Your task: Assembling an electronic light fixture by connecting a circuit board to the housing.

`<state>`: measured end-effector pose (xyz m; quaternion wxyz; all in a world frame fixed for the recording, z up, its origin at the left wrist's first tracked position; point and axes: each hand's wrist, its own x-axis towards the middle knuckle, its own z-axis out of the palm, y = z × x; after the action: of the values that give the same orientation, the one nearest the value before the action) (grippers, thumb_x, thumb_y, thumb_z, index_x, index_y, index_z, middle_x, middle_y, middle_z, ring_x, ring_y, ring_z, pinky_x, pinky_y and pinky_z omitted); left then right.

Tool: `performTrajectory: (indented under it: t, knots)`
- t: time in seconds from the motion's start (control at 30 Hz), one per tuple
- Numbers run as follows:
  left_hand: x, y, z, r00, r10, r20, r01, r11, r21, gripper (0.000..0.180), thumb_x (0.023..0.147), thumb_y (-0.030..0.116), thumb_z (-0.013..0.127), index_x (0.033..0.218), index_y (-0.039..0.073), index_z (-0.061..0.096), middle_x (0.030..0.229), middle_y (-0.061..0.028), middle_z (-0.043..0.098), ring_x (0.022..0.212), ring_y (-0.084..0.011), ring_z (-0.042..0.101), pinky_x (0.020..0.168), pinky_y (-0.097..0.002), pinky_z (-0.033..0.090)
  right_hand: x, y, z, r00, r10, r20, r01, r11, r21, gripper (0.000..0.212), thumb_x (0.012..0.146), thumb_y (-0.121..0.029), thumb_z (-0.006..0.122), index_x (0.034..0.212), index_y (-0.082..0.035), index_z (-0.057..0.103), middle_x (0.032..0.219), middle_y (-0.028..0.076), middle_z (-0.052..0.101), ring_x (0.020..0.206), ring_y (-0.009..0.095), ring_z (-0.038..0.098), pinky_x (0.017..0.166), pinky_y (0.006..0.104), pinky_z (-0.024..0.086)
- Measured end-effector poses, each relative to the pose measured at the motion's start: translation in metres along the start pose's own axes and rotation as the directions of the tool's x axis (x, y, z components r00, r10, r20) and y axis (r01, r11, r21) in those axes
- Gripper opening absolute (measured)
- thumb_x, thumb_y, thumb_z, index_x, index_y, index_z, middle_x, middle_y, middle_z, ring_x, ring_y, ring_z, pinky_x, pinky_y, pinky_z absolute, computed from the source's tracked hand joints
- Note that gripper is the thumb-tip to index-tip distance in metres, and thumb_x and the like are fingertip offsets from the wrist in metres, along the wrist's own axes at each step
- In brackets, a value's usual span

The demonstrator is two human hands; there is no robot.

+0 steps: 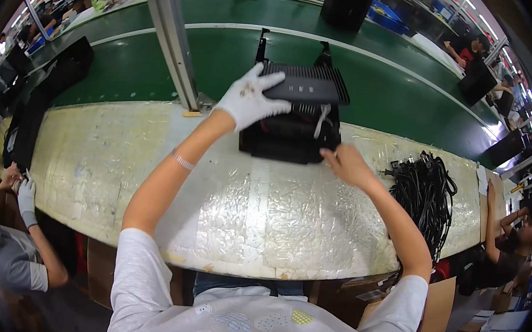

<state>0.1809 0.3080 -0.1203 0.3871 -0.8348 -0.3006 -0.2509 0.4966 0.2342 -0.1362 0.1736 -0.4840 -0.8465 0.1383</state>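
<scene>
A black box-like housing (288, 144) rests on the work table near the conveyor, its upper side open toward me. Over its far part lies a tilted black ribbed cover (306, 91). My left hand (251, 98), in a stained white glove, grips the cover's left side with its fingers spread along it. A pale cable or strip (322, 121) hangs between cover and housing. My bare right hand (348, 164) has its fingertips closed on the housing's lower right corner. The housing's inside is dark and hard to make out.
A bundle of black power cords (423, 199) lies on the right of the plastic-covered table (210, 205). A metal post (171, 36) rises at its far edge, by the green conveyor (220, 51). Black housings stand at left. Co-workers sit on both sides.
</scene>
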Motion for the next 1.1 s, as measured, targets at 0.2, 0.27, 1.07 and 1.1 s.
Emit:
performTrajectory:
  t: [0.2, 0.27, 1.07, 1.1]
  knots:
    - [0.088, -0.019, 0.038, 0.534, -0.681, 0.501, 0.840, 0.361, -0.405, 0.085, 0.076, 0.053, 0.071, 0.137, -0.001, 0.046, 0.143, -0.0255, 0.041, 0.133, -0.0382, 0.040, 0.112, -0.0397, 0.032, 0.084, 0.030, -0.006, 0.908, 0.309, -0.281, -0.383, 0.886, -0.261, 0.038, 0.089, -0.034, 0.065, 0.072, 0.000, 0.066, 0.075, 0.022, 0.065, 0.074, 0.042, 0.065, 0.062, 0.0497, 0.052]
    - [0.085, -0.004, 0.041, 0.558, -0.735, 0.385, 0.815, 0.398, -0.421, 0.083, 0.077, 0.050, 0.071, 0.137, -0.002, 0.045, 0.142, -0.0250, 0.042, 0.133, -0.0383, 0.039, 0.112, -0.0407, 0.032, 0.079, 0.030, -0.009, 0.908, 0.272, -0.320, -0.373, 0.872, -0.317, 0.039, 0.088, -0.035, 0.065, 0.072, 0.000, 0.066, 0.072, 0.021, 0.065, 0.070, 0.041, 0.065, 0.060, 0.0489, 0.052]
    - [-0.034, 0.109, 0.016, 0.507, -0.510, 0.695, 0.794, 0.591, -0.145, 0.070, 0.091, 0.048, 0.048, 0.145, 0.004, 0.038, 0.156, -0.0149, 0.027, 0.146, -0.0305, 0.019, 0.117, -0.0460, 0.017, -0.202, -0.274, -0.144, 0.629, -0.614, -0.478, 0.396, 0.781, -0.482, 0.045, 0.089, 0.000, 0.042, 0.133, -0.009, 0.043, 0.124, 0.019, 0.042, 0.072, 0.024, 0.043, 0.055, 0.0329, 0.040]
    - [-0.033, 0.108, 0.017, 0.511, -0.521, 0.684, 0.796, 0.586, -0.149, 0.070, 0.091, 0.048, 0.049, 0.145, 0.005, 0.038, 0.156, -0.0146, 0.027, 0.146, -0.0302, 0.019, 0.117, -0.0462, 0.018, -0.204, -0.275, -0.148, 0.646, -0.613, -0.455, 0.386, 0.777, -0.498, 0.045, 0.089, 0.000, 0.040, 0.134, -0.007, 0.040, 0.125, 0.020, 0.041, 0.071, 0.025, 0.043, 0.054, 0.0329, 0.040]
